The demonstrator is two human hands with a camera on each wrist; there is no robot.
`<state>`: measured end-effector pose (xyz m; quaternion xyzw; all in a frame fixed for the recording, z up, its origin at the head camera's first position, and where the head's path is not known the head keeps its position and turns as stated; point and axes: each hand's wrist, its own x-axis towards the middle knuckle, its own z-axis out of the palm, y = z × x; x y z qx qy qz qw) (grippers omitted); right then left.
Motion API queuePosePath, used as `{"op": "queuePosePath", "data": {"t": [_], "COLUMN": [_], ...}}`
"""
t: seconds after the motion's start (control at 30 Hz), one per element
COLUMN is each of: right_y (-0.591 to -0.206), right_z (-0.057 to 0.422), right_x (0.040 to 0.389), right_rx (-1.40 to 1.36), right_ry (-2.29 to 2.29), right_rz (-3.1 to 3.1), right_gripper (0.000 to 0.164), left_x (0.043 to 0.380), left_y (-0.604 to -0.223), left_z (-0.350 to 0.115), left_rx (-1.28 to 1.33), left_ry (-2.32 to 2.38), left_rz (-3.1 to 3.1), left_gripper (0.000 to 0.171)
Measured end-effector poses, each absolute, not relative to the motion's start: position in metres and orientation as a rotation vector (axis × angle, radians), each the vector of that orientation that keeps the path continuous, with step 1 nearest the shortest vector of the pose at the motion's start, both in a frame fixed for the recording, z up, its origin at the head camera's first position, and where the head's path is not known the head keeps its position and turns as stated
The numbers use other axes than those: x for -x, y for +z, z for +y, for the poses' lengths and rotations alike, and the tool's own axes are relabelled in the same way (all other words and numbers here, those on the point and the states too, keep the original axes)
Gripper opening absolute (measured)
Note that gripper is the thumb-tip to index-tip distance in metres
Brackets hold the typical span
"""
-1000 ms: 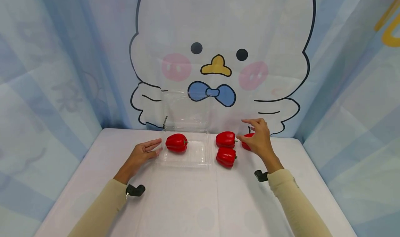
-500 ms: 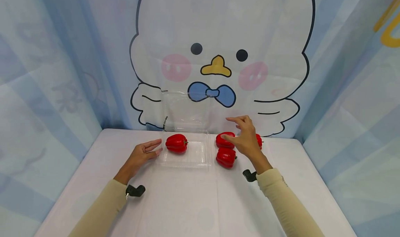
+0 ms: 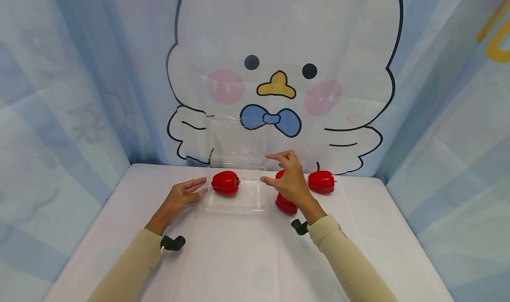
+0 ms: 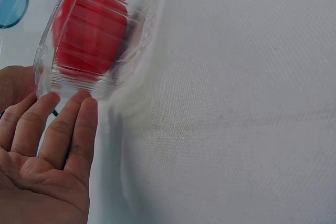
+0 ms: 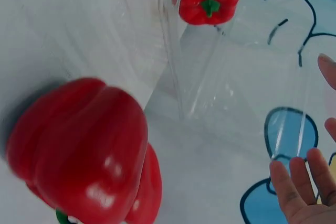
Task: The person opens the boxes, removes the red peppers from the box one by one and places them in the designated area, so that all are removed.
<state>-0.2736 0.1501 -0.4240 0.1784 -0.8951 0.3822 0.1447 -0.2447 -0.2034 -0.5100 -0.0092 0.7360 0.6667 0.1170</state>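
Observation:
A clear plastic clamshell box (image 3: pixel 255 200) lies on the table with its lid (image 3: pixel 237 142) raised at the back. One red bell pepper (image 3: pixel 225 183) sits in its left half, stem toward the right. My left hand (image 3: pixel 177 201) has its fingers extended, fingertips at the box's left side; in the left wrist view the fingertips (image 4: pixel 86 106) meet the ribbed wall. My right hand (image 3: pixel 291 182) holds nothing, thumb and index spread apart near the box's right edge. It partly hides two red bell peppers, the back one (image 3: pixel 280 174) and the front one (image 3: pixel 286 204).
Another red bell pepper (image 3: pixel 321 182) lies farther right near the table's back edge. A white cloth covers the table (image 3: pixel 231 257). Behind it hangs a curtain (image 3: pixel 279 36) printed with a cartoon bird, and more curtain (image 3: pixel 59 116) closes in the sides.
My right hand has moved left from the far-right pepper, across the middle pair, to the box's right edge, uncovering the far-right pepper. My left hand and the box stay in place.

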Motion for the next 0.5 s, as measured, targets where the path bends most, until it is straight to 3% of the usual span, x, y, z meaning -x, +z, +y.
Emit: {"op": "queuePosePath", "data": {"t": [0.5], "right_y": [-0.443], "right_z": [0.106], "right_x": [0.272], "right_rx": [-0.566], "right_ry": [1.181], "right_rz": [-2.583], "right_gripper": [0.067], "left_x": [0.246], "left_y": [-0.513], "left_z": [-0.203], "left_rx": [-0.003], "left_ry": [1.96], "left_rz": [2.158], "left_gripper": [0.061]}}
